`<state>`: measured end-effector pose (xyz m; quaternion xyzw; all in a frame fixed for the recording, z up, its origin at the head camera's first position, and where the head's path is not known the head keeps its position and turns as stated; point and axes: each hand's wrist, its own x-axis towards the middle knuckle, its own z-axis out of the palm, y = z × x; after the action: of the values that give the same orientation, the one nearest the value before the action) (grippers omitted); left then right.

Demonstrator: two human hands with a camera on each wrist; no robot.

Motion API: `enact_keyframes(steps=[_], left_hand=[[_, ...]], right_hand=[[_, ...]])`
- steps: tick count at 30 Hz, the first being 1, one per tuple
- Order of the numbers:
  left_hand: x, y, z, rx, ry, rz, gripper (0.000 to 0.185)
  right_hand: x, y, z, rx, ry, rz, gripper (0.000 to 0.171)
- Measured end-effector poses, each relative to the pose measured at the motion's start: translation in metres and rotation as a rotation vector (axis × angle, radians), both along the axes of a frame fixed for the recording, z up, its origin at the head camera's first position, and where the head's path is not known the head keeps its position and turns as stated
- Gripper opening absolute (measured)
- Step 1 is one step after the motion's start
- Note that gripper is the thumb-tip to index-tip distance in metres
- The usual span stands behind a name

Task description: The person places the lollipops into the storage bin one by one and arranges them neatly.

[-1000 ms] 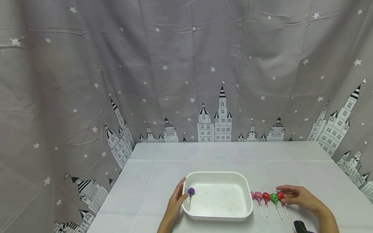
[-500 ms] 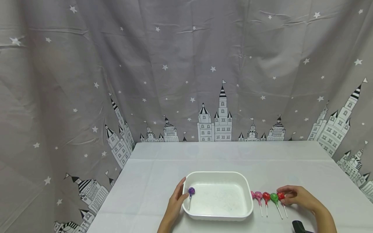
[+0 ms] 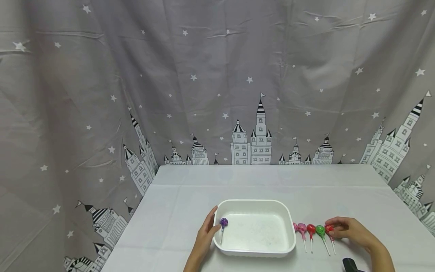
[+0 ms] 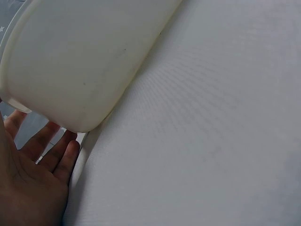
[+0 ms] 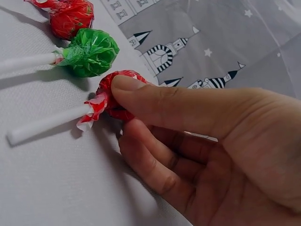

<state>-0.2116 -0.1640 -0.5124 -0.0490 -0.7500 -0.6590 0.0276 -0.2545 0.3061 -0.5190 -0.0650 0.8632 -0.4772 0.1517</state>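
Red-wrapped, the end lollipop [image 5: 113,96] is being pinched at its head by the right hand [image 3: 351,231], lying on the table [image 3: 357,189] beside the green lollipop [image 5: 91,52]. The white tub [image 3: 255,206] is being touched by the left hand's [image 3: 205,236] straight fingers.

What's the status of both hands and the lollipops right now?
Left hand open against white tray. Right hand pinching end red lollipop. Purple lollipop in tray. Nothing blocking.
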Motion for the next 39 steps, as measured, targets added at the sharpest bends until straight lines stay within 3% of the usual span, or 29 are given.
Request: enact_keyframes(steps=[12,21,29,39], left_hand=[[-0.002,0.0,-0.003,0.01,0.008,-0.019,0.057],[-0.001,0.001,-0.003,-0.008,-0.002,-0.009,0.057],[-0.003,0.0,-0.005,-0.007,0.005,-0.006,0.058],[-0.003,0.0,-0.004,-0.013,0.001,0.005,0.058]], right_hand=[[0.006,0.006,0.006,-0.014,-0.028,-0.064,0.05],[0.007,0.005,0.013,-0.047,0.049,-0.075,0.056],[0.005,-0.006,0.03,-0.082,0.159,-0.073,0.05],[-0.002,-0.022,0.042,-0.058,0.223,-0.067,0.049]])
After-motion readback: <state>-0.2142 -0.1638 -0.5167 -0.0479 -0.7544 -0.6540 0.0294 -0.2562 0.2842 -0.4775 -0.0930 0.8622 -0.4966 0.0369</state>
